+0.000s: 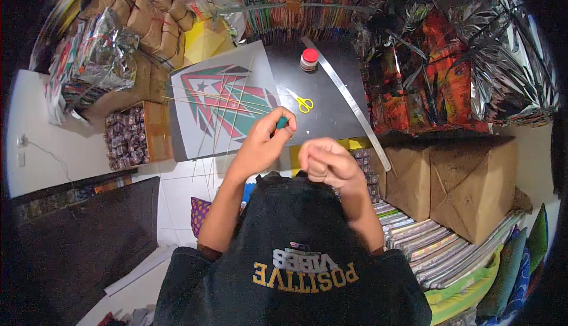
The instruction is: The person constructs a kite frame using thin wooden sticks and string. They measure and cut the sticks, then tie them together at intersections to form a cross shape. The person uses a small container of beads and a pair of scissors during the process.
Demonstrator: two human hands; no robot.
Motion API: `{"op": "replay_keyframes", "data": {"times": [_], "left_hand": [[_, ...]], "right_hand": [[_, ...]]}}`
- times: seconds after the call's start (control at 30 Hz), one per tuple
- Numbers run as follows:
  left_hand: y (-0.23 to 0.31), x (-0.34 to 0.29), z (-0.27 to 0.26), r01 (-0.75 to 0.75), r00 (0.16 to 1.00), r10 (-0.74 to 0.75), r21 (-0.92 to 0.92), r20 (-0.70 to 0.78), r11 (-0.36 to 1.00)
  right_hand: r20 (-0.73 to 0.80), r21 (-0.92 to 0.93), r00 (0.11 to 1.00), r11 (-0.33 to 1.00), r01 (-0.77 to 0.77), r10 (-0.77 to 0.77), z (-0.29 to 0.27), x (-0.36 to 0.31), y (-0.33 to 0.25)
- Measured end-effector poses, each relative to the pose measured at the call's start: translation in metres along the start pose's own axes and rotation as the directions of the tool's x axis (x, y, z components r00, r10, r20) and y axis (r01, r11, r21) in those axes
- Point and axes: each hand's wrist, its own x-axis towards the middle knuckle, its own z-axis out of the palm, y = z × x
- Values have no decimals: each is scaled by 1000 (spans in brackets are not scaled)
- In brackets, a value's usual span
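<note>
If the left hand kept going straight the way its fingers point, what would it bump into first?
Probably the yellow-handled scissors on the dark board; the left hand, pinching a small teal object, points up-right toward them, though depth is unclear.

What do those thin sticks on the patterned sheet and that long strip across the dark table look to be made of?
The thin sticks look like bamboo or wood splints: pale tan, matte, very slender. The long strip looks like metal, probably a ruler: flat, grey, with a dull shine. The patterned sheet looks like paper: flat, matte, printed.
</note>
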Motion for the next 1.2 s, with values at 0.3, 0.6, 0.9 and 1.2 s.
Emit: {"op": "replay_keyframes", "data": {"times": [0.3, 0.6, 0.9, 1.2], "left_hand": [[-7, 7, 38, -101, 932, 151, 167, -328, 981], [1, 19, 43, -39, 971, 84, 196, -224, 980], [3, 29, 53, -59, 968, 102, 188, -229, 980], [-4, 41, 66, -81, 959, 123, 168, -255, 983]], "right_hand": [[-520, -77, 804, 953, 293, -289, 7, 13, 12], [-581, -319, 708, 912, 258, -403, 2, 8, 1], [-418, -903, 562, 392, -173, -714, 1, 11, -12], [-248, -958, 546, 119, -261, -800, -17, -1, -18]]}}
